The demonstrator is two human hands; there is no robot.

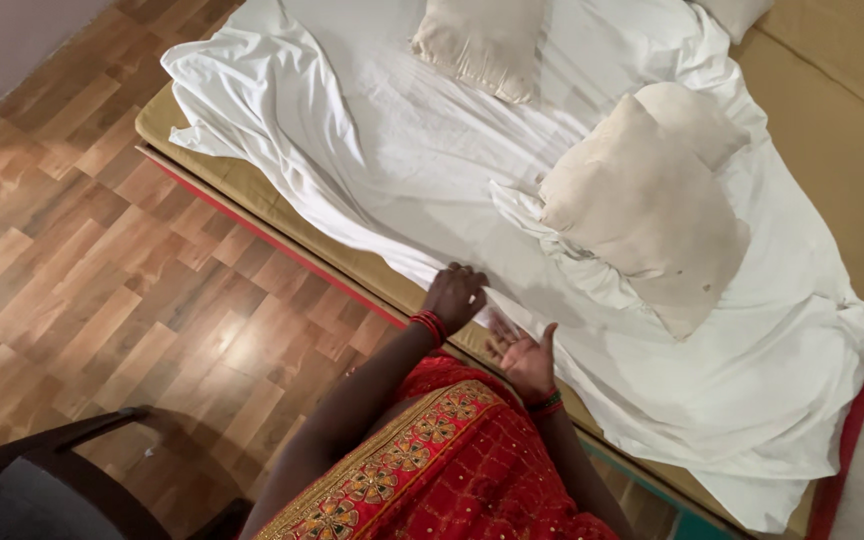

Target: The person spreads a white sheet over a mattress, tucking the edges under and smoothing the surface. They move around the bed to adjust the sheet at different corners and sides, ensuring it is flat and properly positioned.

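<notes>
Left hand: knuckles up, fingers curled and pinching the near edge of the crumpled white cotton bedsheet, right at the mattress edge. Red bangles on that wrist.

Right hand: palm up, fingers loosely spread, just beside the left hand and over the same sheet edge. Cannot tell if it touches the fabric. Red and green bangles at the wrist.

Sheet lies rumpled across the tan flat mattress, bunched at the far-left corner and hanging past the near side. Large cream pillow sits on the sheet, near the hands. Second, smaller cream pillow lies further up the bed, well apart.

Mattress rests on the brown wood-pattern floor. Dark chair at lower left, well apart from the bed. Person wears red embroidered fabric with gold trim.
</notes>
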